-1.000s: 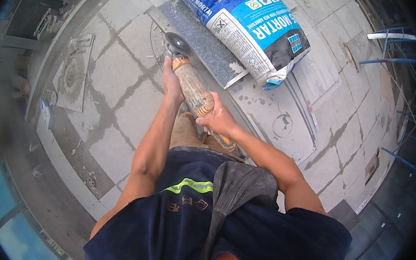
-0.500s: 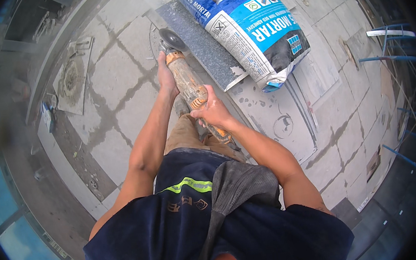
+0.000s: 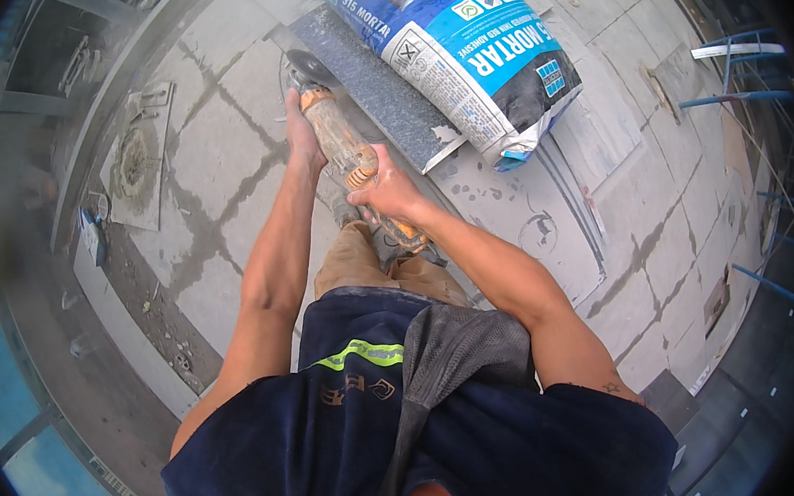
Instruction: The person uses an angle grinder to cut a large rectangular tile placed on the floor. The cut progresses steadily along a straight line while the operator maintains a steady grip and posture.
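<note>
Both my hands hold a worn, dusty orange angle grinder, pointed away from me. My left hand grips it at the left, near the head, though most of its fingers are hidden. Farther back, my right hand is wrapped round the body by the orange vents. A dark round disc at the tool's far end is by the left edge of a speckled grey stone slab. On that slab's right side lies a blue, white and black mortar bag. I cannot tell whether the disc touches the slab.
Pale paving tiles with dark damp joints cover the floor. At the left lies a board crusted with mortar. Blue bars stick in from the right. A long pale slab lies right of my right forearm.
The grinder and both my hands have shifted slightly left and away from me in the picture. The slab and bag also sit slightly farther left, as the view has moved. My grip is the same.
</note>
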Demonstrator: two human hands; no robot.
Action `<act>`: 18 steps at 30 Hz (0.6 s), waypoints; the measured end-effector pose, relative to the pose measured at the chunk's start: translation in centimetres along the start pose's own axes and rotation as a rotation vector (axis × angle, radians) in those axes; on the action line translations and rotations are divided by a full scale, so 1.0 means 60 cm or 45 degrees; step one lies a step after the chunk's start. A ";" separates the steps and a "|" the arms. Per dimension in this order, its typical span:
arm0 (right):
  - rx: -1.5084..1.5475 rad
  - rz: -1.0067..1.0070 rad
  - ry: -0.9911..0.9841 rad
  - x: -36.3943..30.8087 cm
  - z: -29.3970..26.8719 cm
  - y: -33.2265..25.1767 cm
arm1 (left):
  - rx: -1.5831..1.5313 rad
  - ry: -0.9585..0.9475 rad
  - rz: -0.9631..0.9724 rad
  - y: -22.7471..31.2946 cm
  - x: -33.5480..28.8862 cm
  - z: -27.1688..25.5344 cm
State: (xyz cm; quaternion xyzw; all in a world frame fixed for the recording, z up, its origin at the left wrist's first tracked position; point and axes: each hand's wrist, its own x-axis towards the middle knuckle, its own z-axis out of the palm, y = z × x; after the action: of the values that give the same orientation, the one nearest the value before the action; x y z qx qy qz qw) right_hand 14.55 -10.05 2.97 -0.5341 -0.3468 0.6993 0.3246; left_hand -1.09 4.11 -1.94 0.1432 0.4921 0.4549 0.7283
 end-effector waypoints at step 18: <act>-0.110 0.069 -0.031 -0.111 -0.026 0.035 | -0.007 0.043 0.041 -0.068 -0.111 0.025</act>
State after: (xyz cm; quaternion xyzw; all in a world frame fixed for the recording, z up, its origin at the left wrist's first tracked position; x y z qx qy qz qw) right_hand 17.33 -16.50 4.40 -0.5482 -0.3662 0.6987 0.2779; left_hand 1.63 -3.10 -0.03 0.1415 0.5007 0.4701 0.7129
